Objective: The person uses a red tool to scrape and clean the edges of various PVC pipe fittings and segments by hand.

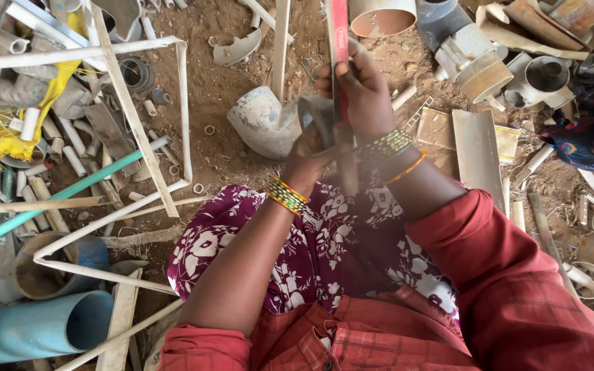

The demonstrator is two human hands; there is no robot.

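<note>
Item: long flat strip [339, 41], red on one face with a dark edge, held over your lap above the dirt floor [242, 89].

Position: it runs from between your hands up past the top edge of the view. Long axis nearly upright in the head view, pointing away from you; the lower end is hidden behind your hands.

Handling: judged stiff, thin and light, probably plastic or metal; edges may be sharp, so grip the flat faces near the lower end.

Right hand [366, 93]: clenched around the strip.

Left hand [311, 151]: closed on a curved grey pipe offcut [314, 113] touching the strip.

Nearby: white pipe elbow [262, 120] on the floor just left of your hands; blue pipe [42, 326] at the lower left corner.
</note>
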